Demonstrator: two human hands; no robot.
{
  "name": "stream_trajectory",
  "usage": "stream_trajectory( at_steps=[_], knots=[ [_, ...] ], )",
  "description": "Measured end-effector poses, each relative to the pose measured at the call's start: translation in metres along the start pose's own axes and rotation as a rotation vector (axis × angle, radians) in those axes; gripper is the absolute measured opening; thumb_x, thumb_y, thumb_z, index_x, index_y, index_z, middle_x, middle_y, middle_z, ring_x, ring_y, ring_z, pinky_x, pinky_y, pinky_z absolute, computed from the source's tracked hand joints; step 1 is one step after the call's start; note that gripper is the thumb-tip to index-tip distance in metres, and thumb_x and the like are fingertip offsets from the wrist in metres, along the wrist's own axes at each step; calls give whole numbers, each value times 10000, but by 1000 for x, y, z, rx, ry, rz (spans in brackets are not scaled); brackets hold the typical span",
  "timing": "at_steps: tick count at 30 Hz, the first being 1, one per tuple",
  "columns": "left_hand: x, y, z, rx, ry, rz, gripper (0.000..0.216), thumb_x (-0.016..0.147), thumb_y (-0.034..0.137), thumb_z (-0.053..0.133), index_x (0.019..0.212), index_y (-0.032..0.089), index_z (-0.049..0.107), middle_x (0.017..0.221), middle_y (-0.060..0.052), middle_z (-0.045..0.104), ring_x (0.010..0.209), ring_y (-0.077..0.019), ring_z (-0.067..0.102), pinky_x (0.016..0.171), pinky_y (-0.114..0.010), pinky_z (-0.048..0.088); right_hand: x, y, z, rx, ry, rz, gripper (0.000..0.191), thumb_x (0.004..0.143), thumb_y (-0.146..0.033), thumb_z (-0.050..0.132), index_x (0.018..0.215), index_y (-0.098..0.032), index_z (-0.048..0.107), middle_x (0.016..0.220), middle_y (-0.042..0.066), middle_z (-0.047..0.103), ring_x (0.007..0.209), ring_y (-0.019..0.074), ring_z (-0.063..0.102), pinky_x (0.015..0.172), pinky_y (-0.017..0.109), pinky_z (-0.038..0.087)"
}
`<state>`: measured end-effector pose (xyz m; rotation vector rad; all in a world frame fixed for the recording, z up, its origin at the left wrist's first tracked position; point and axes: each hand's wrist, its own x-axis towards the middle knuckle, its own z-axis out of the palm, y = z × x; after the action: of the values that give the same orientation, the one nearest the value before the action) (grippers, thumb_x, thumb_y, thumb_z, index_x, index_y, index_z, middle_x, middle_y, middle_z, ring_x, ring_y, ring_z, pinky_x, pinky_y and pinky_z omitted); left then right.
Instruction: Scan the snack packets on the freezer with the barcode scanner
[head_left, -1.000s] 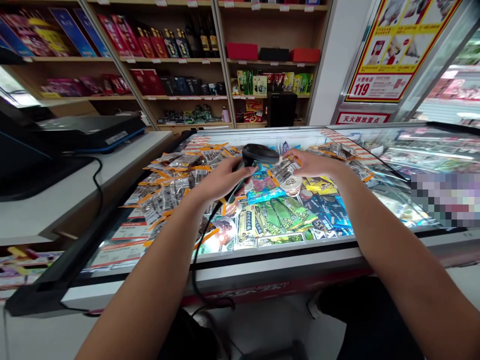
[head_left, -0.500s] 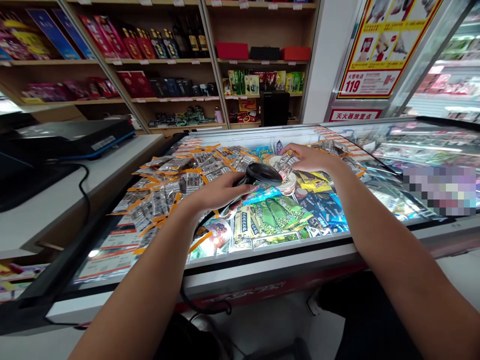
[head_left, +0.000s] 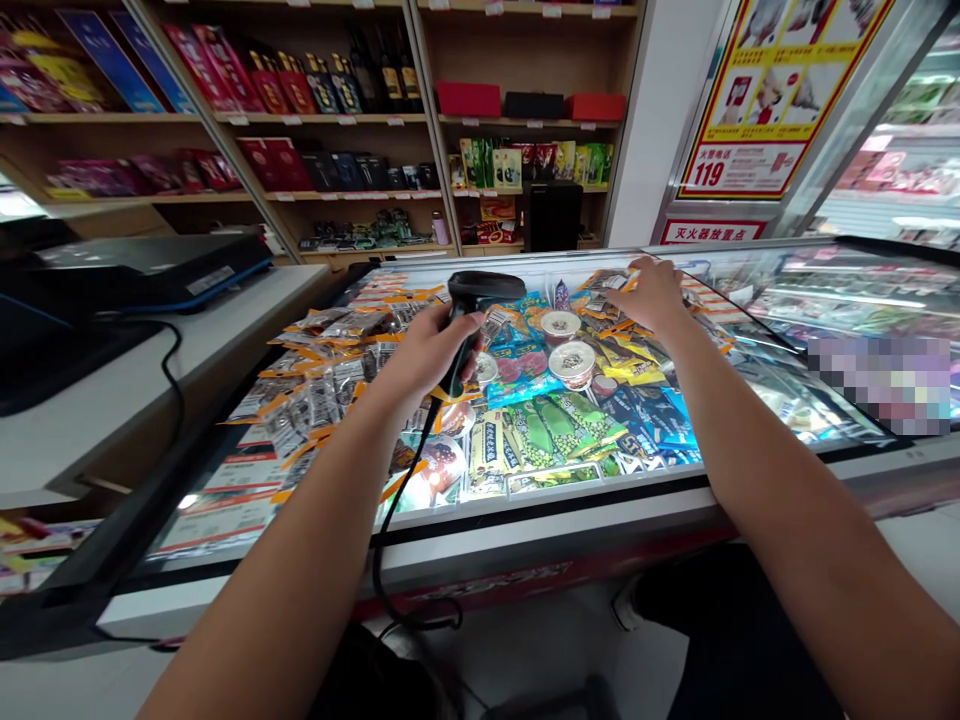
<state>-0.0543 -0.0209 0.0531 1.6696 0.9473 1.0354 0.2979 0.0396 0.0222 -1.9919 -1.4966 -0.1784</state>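
In my left hand [head_left: 431, 352] is a black barcode scanner [head_left: 484, 287], gripped by its handle with the head level and pointing right. Its cable drops over the freezer's front edge. My right hand [head_left: 654, 300] is over the small clear packets with orange edges [head_left: 602, 283] on the right, thumb and fingers apart; the fingertips touch or nearly touch them. A larger pile of similar packets [head_left: 322, 385] covers the left of the glass lid. Between the hands, tubs with white lids [head_left: 571, 362] and green bags [head_left: 559, 425] show through the glass.
The chest freezer's front rim [head_left: 555, 513] runs across before me. At left stands a counter [head_left: 247, 335] with a dark, flat-topped device [head_left: 187, 262]. Shelves with boxes and bottles [head_left: 390, 75] line the back. A fire-safety poster [head_left: 750, 100] hangs at right.
My left hand has raised the scanner and drawn it leftward, turning its head level. My right hand has moved right from the middle to the right-hand packets, and the packet it held has left the middle.
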Motion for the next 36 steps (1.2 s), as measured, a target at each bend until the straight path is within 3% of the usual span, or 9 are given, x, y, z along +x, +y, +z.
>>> stream_trajectory(
  at_steps=[4,7,11,14,16,21,26,33,36],
  knots=[
    [4,0,-4,-96,130,-11,237,847,405,609,805,207,485,650,1,591,416,-99,510,400,-226,381,10,22,10,-154,-1,223,827,676,-662,774,1260,-107,588,1463,291,379,1365,519,299,1052,661,284],
    [7,-1,-8,-168,199,-6,233,836,410,613,842,210,494,673,7,593,415,-98,514,390,-230,376,4,17,9,-181,42,188,882,688,-682,761,1306,-87,557,1494,308,330,1383,525,258,1067,683,238],
    [10,-3,-11,-209,291,-8,221,837,398,601,902,219,487,673,26,580,403,-88,500,382,-224,371,-26,-32,11,14,149,-183,629,927,-549,547,1411,-150,506,1482,234,409,1393,430,317,1105,617,275],
    [9,-2,-11,-228,327,-4,219,833,384,607,903,220,478,672,31,573,398,-88,499,376,-226,374,-58,-81,30,280,-40,-566,512,1015,-483,422,1423,-196,537,1384,160,561,1330,332,458,1139,506,340],
    [8,-2,-10,-232,330,-3,217,828,375,614,901,219,483,676,30,577,401,-89,506,374,-226,376,-77,-107,50,387,-186,-638,559,1033,-542,382,1490,-243,504,1397,131,588,1340,333,476,1129,517,373],
    [7,1,-6,-243,320,-4,187,836,363,600,881,211,502,663,32,566,380,-87,496,360,-225,355,-89,-132,89,519,-376,-476,656,983,-703,405,1494,-313,536,1462,86,588,1414,373,450,1167,598,329],
    [5,5,-3,-251,297,-17,171,835,344,603,877,206,511,666,28,567,383,-91,502,359,-226,354,-82,-127,86,808,-405,-402,521,961,-640,523,1235,-248,730,1362,97,668,1302,331,589,1076,509,468],
    [2,2,4,-216,207,-10,173,856,336,598,849,205,485,669,27,558,384,-95,502,367,-236,362,-67,-108,72,1000,-82,-161,373,867,-534,666,1015,-197,724,1144,122,729,1049,295,701,931,456,564],
    [1,-6,15,-165,106,-22,170,878,336,586,850,204,482,683,21,565,395,-99,516,377,-239,372,-53,-95,74,1097,-9,-11,355,824,-455,700,1066,-207,622,1093,103,695,948,255,705,791,419,612]
  ],
)
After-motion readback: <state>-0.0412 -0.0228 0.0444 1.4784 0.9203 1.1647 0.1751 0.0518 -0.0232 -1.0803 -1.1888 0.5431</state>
